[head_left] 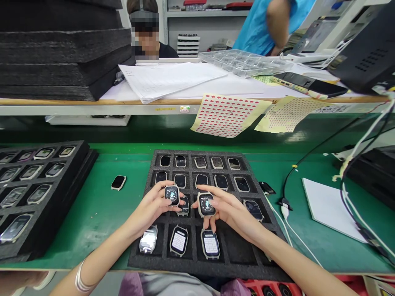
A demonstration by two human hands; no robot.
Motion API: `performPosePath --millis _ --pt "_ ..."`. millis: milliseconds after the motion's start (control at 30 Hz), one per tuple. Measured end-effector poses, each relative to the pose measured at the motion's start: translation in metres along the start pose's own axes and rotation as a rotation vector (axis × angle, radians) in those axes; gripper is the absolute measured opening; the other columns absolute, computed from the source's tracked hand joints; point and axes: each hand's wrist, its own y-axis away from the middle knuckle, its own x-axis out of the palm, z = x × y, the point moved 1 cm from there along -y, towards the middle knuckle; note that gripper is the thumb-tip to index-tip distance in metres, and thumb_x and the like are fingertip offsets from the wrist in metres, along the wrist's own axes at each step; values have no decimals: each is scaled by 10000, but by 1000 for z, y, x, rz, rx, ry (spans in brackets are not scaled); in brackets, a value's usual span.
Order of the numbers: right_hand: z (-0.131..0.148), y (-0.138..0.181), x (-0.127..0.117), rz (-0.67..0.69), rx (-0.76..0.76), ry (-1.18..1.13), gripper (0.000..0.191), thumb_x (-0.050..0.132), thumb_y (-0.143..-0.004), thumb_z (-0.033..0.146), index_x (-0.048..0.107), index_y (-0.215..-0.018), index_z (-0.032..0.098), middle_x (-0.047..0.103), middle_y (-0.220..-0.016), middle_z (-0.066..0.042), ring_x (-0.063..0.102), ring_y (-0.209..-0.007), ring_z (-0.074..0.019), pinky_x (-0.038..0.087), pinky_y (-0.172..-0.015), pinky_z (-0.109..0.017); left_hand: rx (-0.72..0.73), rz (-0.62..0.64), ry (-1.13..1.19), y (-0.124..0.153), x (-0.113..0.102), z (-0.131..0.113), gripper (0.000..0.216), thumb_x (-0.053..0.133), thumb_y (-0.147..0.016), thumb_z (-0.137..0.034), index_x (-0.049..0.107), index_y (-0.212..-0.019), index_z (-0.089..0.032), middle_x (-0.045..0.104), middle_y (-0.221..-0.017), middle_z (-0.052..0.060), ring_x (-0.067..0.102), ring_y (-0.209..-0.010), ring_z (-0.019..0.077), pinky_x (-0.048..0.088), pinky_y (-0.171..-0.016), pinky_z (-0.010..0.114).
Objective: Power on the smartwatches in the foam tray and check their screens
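My left hand (159, 200) grips a smartwatch case (172, 195) without a strap, its lit screen showing a dial with a small figure. A second, similar watch case (206, 204) with a lit dial is pinched in my right hand (220, 203). Both are held over a black foam tray (197, 269) divided into square pockets. Strapless watches with dark screens fill the tray's back rows. Along the front row, a watch (179, 241) and its neighbour (210, 244) show white grid-like screens. Another watch (183, 205) in a pocket is partly hidden behind my left fingers.
One loose watch (118, 182) lies on the green bench left of the tray. Another foam tray (61, 193) of watches stands far left. Cables (286, 218) and a white pad (331, 209) lie right. Above, a shelf holds papers (173, 80), foam stacks (61, 53) and a phone (308, 84).
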Motion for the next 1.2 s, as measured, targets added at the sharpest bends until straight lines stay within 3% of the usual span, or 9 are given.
performPosePath --millis 333,633,800,867,967,1067,1133,1200 --pt "0 2 3 13 0 16 509 553 -872 196 422 -1364 175 638 -1134 -160 712 -697 -233 545 -504 -251 -6 136 -135 4 -1 11 402 449 -843 -95 459 -1233 -195 619 -1042 75 619 -943 216 519 -814 375" --pt "-2 2 7 -47 -15 151 525 627 -876 327 435 -1340 174 665 -1056 -131 701 -624 -189 531 -468 -233 28 143 -173 4 0 11 371 491 -857 -125 466 -1218 -205 611 -1027 69 622 -920 204 542 -786 347" --pt "4 9 13 77 -26 213 729 694 -820 265 280 -1417 211 628 -1113 -108 697 -799 -201 566 -636 -279 47 155 -168 3 -2 12 381 524 -857 -137 455 -1225 -210 623 -1029 72 627 -935 211 547 -785 348" --pt "11 17 15 117 2 353 693 683 -819 253 305 -1399 225 639 -1078 -81 688 -816 -197 564 -673 -290 50 158 -165 2 -3 11 365 524 -864 -144 457 -1218 -202 628 -1046 86 622 -969 223 545 -791 353" --pt "24 37 11 68 59 826 557 694 -781 240 469 -1290 238 664 -918 -29 662 -796 -206 557 -728 -331 49 165 -153 2 -1 9 326 527 -878 -163 463 -1196 -189 632 -1056 102 628 -972 228 545 -791 356" --pt "30 61 -1 -12 8 1259 518 707 -732 240 553 -1226 274 612 -1127 -55 603 -1015 -269 508 -884 -391 50 183 -151 3 2 7 294 541 -888 -182 473 -1174 -178 638 -1032 104 636 -938 214 549 -777 347" --pt "27 74 -11 -13 -24 1392 495 690 -737 253 575 -1218 280 525 -1277 -64 542 -1138 -290 489 -925 -372 48 188 -152 3 3 6 282 557 -887 -193 480 -1158 -172 642 -1013 100 640 -920 205 553 -761 335" --pt "20 84 -20 -10 -9 1464 480 671 -754 267 584 -1226 279 501 -1299 -72 531 -1161 -289 494 -922 -353 43 182 -154 2 3 6 277 575 -883 -205 486 -1142 -167 646 -995 97 648 -895 201 558 -735 323"
